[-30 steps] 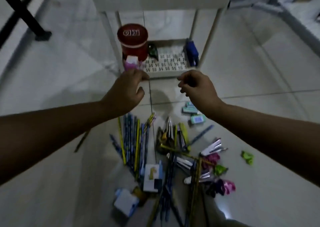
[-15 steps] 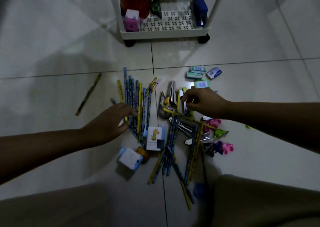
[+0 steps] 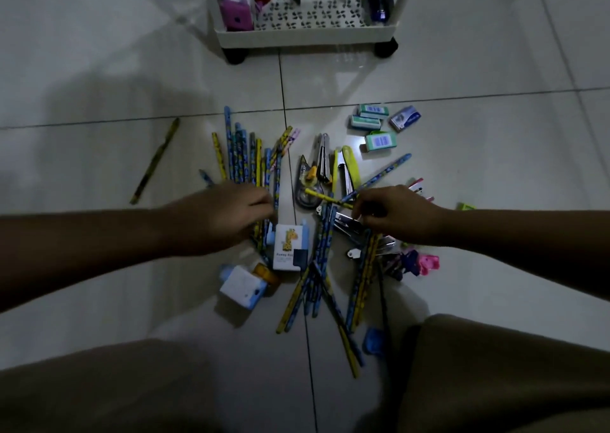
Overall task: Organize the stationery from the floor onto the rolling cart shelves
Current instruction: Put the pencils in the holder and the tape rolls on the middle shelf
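Both hands work the floor pile to gather a cartload: the left hand [image 3: 227, 216] curls over the pencil bundle [image 3: 251, 158], the right hand [image 3: 392, 216] pinches crossed pencils [image 3: 330, 198].

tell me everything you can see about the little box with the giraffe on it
The giraffe box is a small upright-format packet, it looks like card, white on its face with a yellow giraffe drawing, small print below, light blue edges and a dark blue patch at its lower right corner. It lies flat on the tiled floor in the middle of the pile, between the two hands, just right of the left hand. Pencils lie along its right side.
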